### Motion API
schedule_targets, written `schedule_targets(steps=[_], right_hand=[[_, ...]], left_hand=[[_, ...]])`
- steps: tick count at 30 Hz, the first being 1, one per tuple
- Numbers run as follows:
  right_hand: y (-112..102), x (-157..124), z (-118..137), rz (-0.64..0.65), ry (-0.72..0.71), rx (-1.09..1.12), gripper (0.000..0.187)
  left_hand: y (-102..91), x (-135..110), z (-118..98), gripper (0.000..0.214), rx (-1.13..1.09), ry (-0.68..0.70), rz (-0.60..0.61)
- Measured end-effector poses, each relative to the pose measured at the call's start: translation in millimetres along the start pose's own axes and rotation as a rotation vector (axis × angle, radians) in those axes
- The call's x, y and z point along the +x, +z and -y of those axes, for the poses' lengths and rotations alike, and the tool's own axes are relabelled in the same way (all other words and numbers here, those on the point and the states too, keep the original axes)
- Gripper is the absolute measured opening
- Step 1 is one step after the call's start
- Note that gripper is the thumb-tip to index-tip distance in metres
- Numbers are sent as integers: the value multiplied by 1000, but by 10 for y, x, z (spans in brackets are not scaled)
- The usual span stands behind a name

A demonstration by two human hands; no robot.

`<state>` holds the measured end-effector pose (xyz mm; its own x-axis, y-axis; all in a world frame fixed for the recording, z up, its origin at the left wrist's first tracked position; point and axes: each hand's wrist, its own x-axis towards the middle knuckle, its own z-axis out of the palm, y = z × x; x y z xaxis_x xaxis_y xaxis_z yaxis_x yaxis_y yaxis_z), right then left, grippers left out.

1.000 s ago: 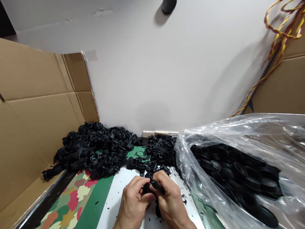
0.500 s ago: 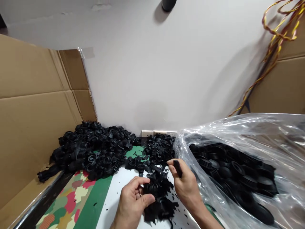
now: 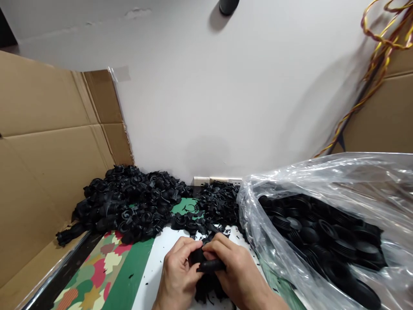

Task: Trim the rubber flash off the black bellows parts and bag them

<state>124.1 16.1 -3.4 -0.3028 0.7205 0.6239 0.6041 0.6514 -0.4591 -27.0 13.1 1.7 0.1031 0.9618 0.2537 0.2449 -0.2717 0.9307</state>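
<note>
My left hand (image 3: 179, 273) is closed around a black ribbed rubber bellows (image 3: 196, 255), which is mostly covered by the fingers. Against it works my right hand (image 3: 237, 269), its fingertips touching the near part beside the left fingers. Out of the right grip sticks a short dark rod-like tool (image 3: 211, 265), lying across in front of the bellows; its working end is not clear. Below and behind both hands lie torn black rubber scraps (image 3: 209, 289) on a white sheet (image 3: 161, 249).
A large heap of black ribbed rubber pieces (image 3: 129, 202) lies at the left, beside a cardboard wall (image 3: 48, 137). A scrap pile (image 3: 219, 200) sits under the wall sockets (image 3: 201, 181). At the right, a clear plastic bag (image 3: 254, 189) holds many black rubber bellows (image 3: 322, 237).
My right hand has moved left and down to meet my left hand at the bellows. The dark tool has turned from upright to nearly level. The view has shifted slightly.
</note>
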Motion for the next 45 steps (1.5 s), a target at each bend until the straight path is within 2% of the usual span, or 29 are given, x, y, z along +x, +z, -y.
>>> schedule_targets(steps=[3, 4, 6, 8, 9, 10, 12, 17, 23, 29, 33, 39, 43, 45], right_hand=[[27, 6, 28, 32, -118, -197, 20], [31, 14, 17, 39, -115, -216, 19], [18, 40, -60, 18, 75, -163, 16], [-34, 70, -197, -58, 426, -55, 12], [-70, 82, -272, -102, 535, -37, 8], [-107, 90, -341, -128, 591, -24, 8], [-165, 93, -428, -160, 648, 5, 21], [-164, 49, -321, -127, 671, 209, 34], [-157, 58, -147, -118, 638, 393, 22], [-141, 65, -86, -14, 656, 558, 24], [-106, 50, -58, 48, 676, 642, 18], [-48, 43, 72, 34, 665, 551, 8], [34, 27, 168, 161, 572, 460, 9], [59, 26, 153, 193, 581, 419, 14]], left_hand=[[-8, -35, 0, 27, 146, 128, -2], [-9, -45, 3, 28, 157, 170, 6], [-9, -55, 16, 27, 140, 211, 20], [-9, -49, 40, 25, 78, 167, 3], [-9, -41, 52, 25, 29, 119, -16], [-8, -32, 64, 25, -31, 63, -38], [-2, -13, 84, 26, -168, -53, -69], [11, 16, 104, 34, -427, -299, -53], [27, 33, 10, 44, -533, -297, -91], [1, 68, 22, 51, -605, -504, -97], [-7, 84, 74, 45, -609, -547, -147], [-20, 101, 99, 46, -625, -589, -237], [-28, 116, 108, 48, -663, -581, -264], [-32, 117, 106, 47, -669, -588, -258]])
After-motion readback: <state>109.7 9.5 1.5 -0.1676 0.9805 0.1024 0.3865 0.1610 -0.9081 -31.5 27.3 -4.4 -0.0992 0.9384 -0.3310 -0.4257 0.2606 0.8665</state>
